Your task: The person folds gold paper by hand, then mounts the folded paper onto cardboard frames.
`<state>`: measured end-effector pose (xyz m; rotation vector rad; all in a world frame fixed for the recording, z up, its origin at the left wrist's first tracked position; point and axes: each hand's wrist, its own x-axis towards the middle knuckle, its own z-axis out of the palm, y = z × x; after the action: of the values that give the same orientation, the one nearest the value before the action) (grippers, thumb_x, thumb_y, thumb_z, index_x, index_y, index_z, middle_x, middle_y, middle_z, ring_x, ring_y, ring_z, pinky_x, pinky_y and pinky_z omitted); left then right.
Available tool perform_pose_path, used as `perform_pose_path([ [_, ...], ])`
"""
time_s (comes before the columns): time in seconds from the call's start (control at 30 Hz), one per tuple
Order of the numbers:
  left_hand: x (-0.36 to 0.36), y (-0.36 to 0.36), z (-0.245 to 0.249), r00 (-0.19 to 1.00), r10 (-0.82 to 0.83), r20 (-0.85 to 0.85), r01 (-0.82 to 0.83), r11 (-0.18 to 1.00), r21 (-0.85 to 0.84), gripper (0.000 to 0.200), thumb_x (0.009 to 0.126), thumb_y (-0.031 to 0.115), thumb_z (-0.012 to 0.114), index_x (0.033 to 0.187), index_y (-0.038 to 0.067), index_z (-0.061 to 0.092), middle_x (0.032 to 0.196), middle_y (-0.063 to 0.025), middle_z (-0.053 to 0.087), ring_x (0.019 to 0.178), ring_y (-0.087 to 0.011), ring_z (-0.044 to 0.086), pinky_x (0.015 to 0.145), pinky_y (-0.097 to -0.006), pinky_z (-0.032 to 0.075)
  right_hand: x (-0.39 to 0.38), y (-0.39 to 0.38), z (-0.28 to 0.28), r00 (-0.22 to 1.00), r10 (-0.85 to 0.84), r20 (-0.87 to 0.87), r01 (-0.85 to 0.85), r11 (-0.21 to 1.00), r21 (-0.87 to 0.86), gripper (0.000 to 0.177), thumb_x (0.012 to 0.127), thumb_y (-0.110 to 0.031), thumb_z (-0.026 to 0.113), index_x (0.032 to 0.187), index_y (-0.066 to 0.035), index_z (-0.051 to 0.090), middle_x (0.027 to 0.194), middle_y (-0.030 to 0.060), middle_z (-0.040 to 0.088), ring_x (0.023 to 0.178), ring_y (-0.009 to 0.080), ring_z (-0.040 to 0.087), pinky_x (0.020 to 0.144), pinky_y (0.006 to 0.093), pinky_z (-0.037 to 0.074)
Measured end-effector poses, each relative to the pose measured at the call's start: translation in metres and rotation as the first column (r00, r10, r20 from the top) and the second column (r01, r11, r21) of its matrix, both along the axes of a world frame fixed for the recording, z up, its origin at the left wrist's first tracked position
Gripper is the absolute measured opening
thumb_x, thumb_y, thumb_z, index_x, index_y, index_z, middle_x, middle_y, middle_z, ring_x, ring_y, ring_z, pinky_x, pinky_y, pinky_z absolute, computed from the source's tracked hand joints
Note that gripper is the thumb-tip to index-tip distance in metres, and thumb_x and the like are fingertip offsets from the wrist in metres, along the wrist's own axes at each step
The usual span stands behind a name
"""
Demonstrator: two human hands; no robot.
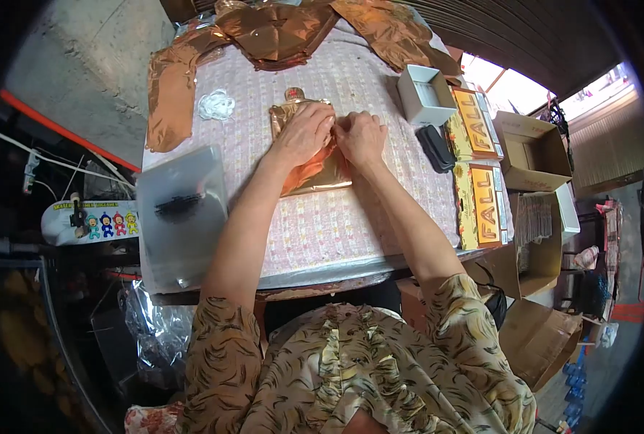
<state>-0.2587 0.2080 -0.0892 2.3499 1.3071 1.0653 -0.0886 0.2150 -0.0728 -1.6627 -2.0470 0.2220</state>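
A copper-coloured foil balloon (314, 179), flat and partly folded, lies on the cloth in front of me, its small tab with a red mark pointing away. My left hand (307, 135) rests across its middle, fingers bent and closed on the foil. Close beside it, my right hand (362, 137) has its fingers curled in a pinch at the balloon's right edge. The fingertips of both hands meet near the same fold and are partly hidden.
More copper foil balloons (278, 36) lie along the far edge. A bundle of white string (217, 105), a clear plastic sleeve stack (181, 217), a white box (424, 98), a black case (435, 149) and FALL packages (481, 206) surround the work area. Cardboard boxes (531, 152) stand right.
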Motion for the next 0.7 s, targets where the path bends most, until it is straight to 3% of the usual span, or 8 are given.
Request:
perform_pose_path([
  [0.03, -0.004, 0.002, 0.004, 1.000, 0.007, -0.001, -0.007, 1.000, 0.007, 0.033, 0.107, 0.022, 0.047, 0.129, 0.003, 0.061, 0.135, -0.0162, 0.059, 0.127, -0.0359, 0.054, 0.110, -0.0435, 0.043, 0.000, 0.001, 0.000, 1.000, -0.012, -0.006, 0.012, 1.000, -0.012, 0.022, 0.086, -0.032, 0.073, 0.086, -0.011, 0.077, 0.102, 0.0131, 0.069, 0.104, 0.0323, 0.060, 0.089, 0.0478, 0.041],
  [0.1, -0.011, 0.004, 0.012, 0.996, -0.017, 0.086, 0.038, 0.971, -0.237, 0.038, 0.107, 0.022, 0.045, 0.137, 0.003, 0.059, 0.144, -0.0169, 0.056, 0.137, -0.0355, 0.049, 0.113, -0.0420, 0.041, 0.001, 0.003, -0.001, 1.000, -0.017, -0.013, 0.017, 1.000, -0.021, 0.022, 0.086, -0.032, 0.074, 0.085, -0.011, 0.078, 0.101, 0.0123, 0.071, 0.103, 0.0317, 0.061, 0.089, 0.0480, 0.041],
  [0.23, -0.024, -0.019, 0.040, 0.998, -0.036, 0.052, 0.046, 0.978, -0.203, 0.046, 0.108, 0.025, 0.044, 0.144, -0.001, 0.052, 0.152, -0.0203, 0.050, 0.144, -0.0368, 0.043, 0.119, -0.0428, 0.035, 0.000, 0.002, 0.000, 1.000, -0.025, -0.007, 0.025, 0.999, -0.020, 0.022, 0.086, -0.032, 0.073, 0.083, -0.011, 0.078, 0.102, 0.0124, 0.072, 0.104, 0.0313, 0.062, 0.089, 0.0476, 0.042],
  [0.3, -0.017, -0.054, 0.042, 0.957, 0.130, -0.261, -0.162, 0.981, -0.106, 0.066, 0.106, 0.043, 0.047, 0.150, -0.005, 0.042, 0.158, -0.0231, 0.041, 0.150, -0.0374, 0.033, 0.123, -0.0475, 0.027, 0.000, 0.002, 0.002, 0.999, -0.040, -0.013, 0.039, 0.999, -0.018, 0.022, 0.087, -0.032, 0.073, 0.083, -0.011, 0.078, 0.102, 0.0124, 0.072, 0.103, 0.0313, 0.063, 0.089, 0.0476, 0.042],
  [0.33, -0.011, -0.072, 0.039, 0.956, 0.124, -0.265, -0.157, 0.982, -0.107, 0.066, 0.106, 0.043, 0.047, 0.150, -0.005, 0.042, 0.158, -0.0231, 0.041, 0.150, -0.0374, 0.033, 0.123, -0.0475, 0.027, 0.000, 0.002, 0.004, 0.999, -0.043, -0.004, 0.043, 0.998, -0.043, 0.022, 0.087, -0.032, 0.072, 0.084, -0.011, 0.078, 0.102, 0.0128, 0.073, 0.102, 0.0316, 0.063, 0.089, 0.0479, 0.042],
  [0.4, 0.003, -0.102, 0.030, 0.868, 0.170, -0.466, -0.246, 0.963, -0.109, 0.090, 0.101, 0.062, 0.048, 0.157, -0.006, 0.028, 0.165, -0.0223, 0.029, 0.155, -0.0369, 0.022, 0.126, -0.0517, 0.015, 0.000, 0.003, 0.007, 0.999, -0.041, 0.007, 0.041, 0.997, -0.071, 0.021, 0.087, -0.031, 0.072, 0.086, -0.011, 0.078, 0.102, 0.0132, 0.073, 0.102, 0.0320, 0.064, 0.088, 0.0483, 0.043],
  [0.43, 0.006, -0.107, 0.026, 0.866, 0.148, -0.477, -0.256, 0.951, -0.170, 0.099, 0.096, 0.068, 0.050, 0.159, -0.004, 0.024, 0.168, -0.0208, 0.021, 0.157, -0.0360, 0.014, 0.127, -0.0531, 0.010, 0.000, 0.005, 0.009, 0.999, -0.027, 0.022, 0.028, 0.996, -0.081, 0.022, 0.087, -0.031, 0.072, 0.089, -0.010, 0.077, 0.102, 0.0143, 0.073, 0.102, 0.0327, 0.065, 0.089, 0.0488, 0.043],
  [0.7, 0.011, -0.111, 0.014, 0.870, 0.186, -0.457, -0.273, 0.953, -0.131, 0.101, 0.094, 0.069, 0.053, 0.159, -0.003, 0.024, 0.168, -0.0191, 0.021, 0.158, -0.0326, 0.012, 0.127, -0.0521, 0.009, -0.018, 0.030, 0.020, 0.992, -0.040, 0.120, 0.069, 0.965, -0.252, 0.029, 0.081, -0.026, 0.074, 0.099, -0.003, 0.074, 0.104, 0.0197, 0.075, 0.103, 0.0352, 0.070, 0.093, 0.0495, 0.049],
])
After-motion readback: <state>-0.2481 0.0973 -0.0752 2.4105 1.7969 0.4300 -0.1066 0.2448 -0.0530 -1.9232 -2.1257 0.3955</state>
